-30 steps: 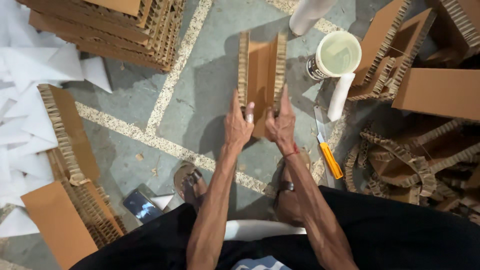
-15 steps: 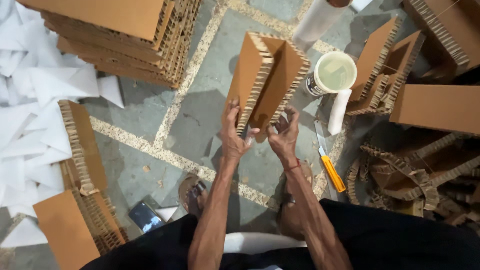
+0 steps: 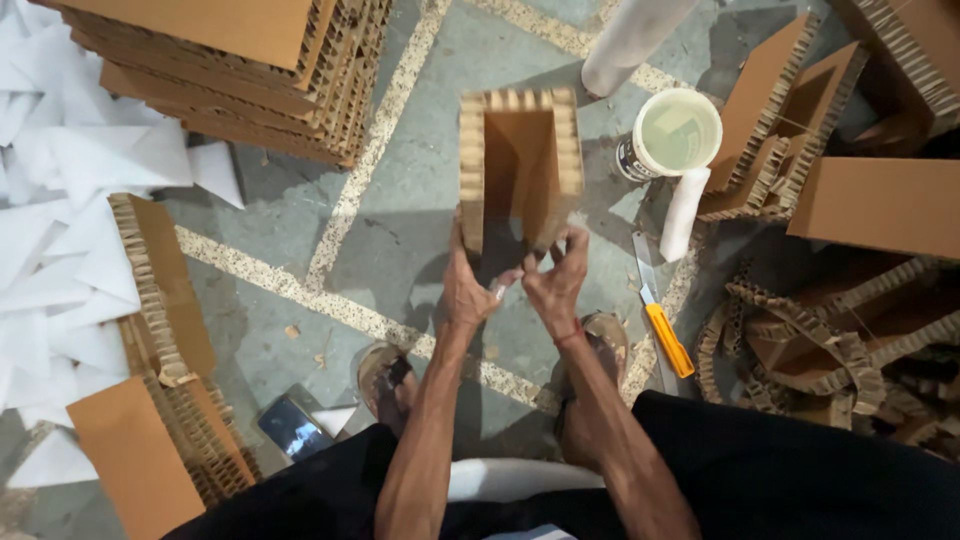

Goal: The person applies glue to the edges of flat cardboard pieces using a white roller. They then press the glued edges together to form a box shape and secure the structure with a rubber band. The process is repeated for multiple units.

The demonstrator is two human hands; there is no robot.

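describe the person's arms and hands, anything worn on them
Both forearms are bare, with no sleeves or gloves in view. The left hand wears nothing that shows. The right hand has a thin red thread tied around its wrist. No rings or watch can be made out.

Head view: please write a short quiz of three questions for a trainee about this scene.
1. True or false: both hands hold the cardboard piece.
2. Which lies right of the right hand? A) phone B) knife C) white paper
3. Fill in: the tub near the white roll stands ____, its mouth up.

Key:
1. True. The left hand grips its near left wall, and the right hand's fingers its near right wall.
2. B, the knife with the orange handle.
3. upright.
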